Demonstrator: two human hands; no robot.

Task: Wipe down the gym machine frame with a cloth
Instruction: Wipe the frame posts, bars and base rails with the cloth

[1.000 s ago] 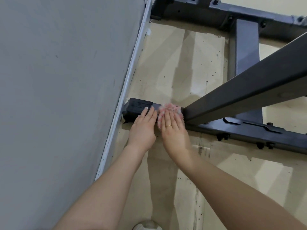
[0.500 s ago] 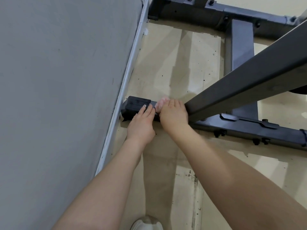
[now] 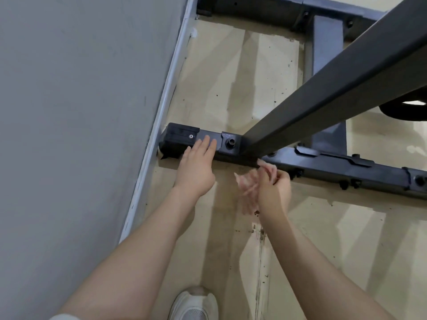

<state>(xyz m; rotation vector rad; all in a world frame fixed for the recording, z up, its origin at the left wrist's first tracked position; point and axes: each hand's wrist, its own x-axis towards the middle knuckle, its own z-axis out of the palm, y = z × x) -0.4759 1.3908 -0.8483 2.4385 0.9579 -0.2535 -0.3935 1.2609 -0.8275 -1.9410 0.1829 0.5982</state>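
Note:
The dark gym machine frame has a floor bar (image 3: 335,166) running from the wall to the right, and a slanted post (image 3: 335,88) rising from it toward the upper right. My left hand (image 3: 196,167) lies flat with straight fingers on the floor bar's left end, beside its black end cap (image 3: 178,137). My right hand (image 3: 273,188) grips a pink cloth (image 3: 248,188) just in front of the bar, below the post's foot. The cloth hangs loose and blurred off the bar.
A grey wall (image 3: 80,112) with a pale skirting strip (image 3: 161,107) closes off the left side. A rear frame bar (image 3: 265,8) and cross piece (image 3: 327,47) lie farther back. A black round part (image 3: 406,109) shows at the right edge. My white shoe (image 3: 195,304) stands on the beige floor.
My right hand has pulled the pink cloth off the top of the floor bar, toward me and a little right. My left hand stays on the bar's left end.

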